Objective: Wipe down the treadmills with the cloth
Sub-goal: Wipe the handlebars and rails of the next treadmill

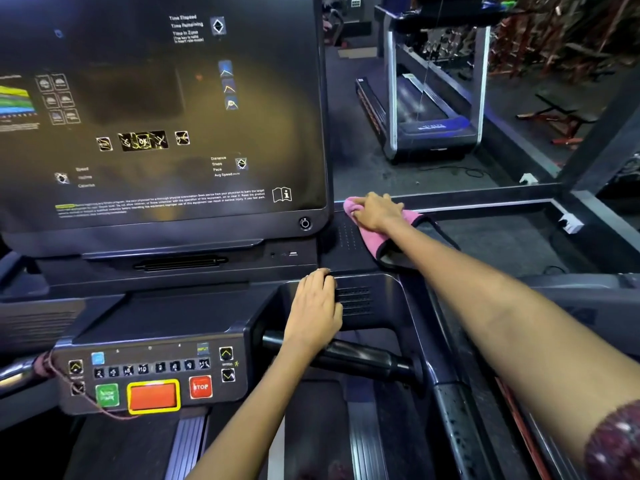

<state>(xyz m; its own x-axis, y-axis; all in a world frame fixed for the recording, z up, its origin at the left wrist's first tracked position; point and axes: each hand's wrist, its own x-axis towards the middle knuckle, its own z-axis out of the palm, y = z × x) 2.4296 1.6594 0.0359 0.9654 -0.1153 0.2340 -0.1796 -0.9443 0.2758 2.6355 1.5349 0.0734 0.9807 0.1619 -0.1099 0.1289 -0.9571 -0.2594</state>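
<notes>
I stand at a dark treadmill console (194,306) with a large black display panel (156,116). My right hand (375,211) presses a pink cloth with a dark edge (374,240) onto the console's top right corner, just right of the display. My left hand (313,310) lies flat, fingers together, on the console ledge beside a speaker grille (355,301), holding nothing. A black handle grip (363,358) sticks out below that hand.
A button panel with a red STOP key (200,387), an orange key (154,396) and a green key (107,394) sits low at the left. Another treadmill (433,109) stands behind on the dark floor. A metal rail (485,199) runs to the right.
</notes>
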